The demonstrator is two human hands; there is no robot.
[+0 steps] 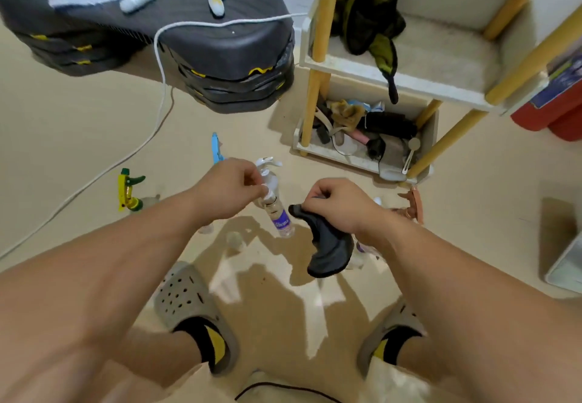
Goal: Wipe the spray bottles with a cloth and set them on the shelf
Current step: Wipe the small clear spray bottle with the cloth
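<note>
Grey clogs [189,292] are seen on the floor [78,138] at six o'clock. Just beyond them, a dark grey cloth [330,248] is gripped in the curled fingers of the right hand [333,204] and is left hanging below it. At nine o'clock of that hand, a clear spray bottle [278,213] is pinched near its white head by the left hand [226,188], with its base tilted toward five o'clock. A yellow-and-green spray bottle [129,190] is seen farther out at nine o'clock. The yellow-posted shelf [409,84] is set farthest, at one o'clock.
</note>
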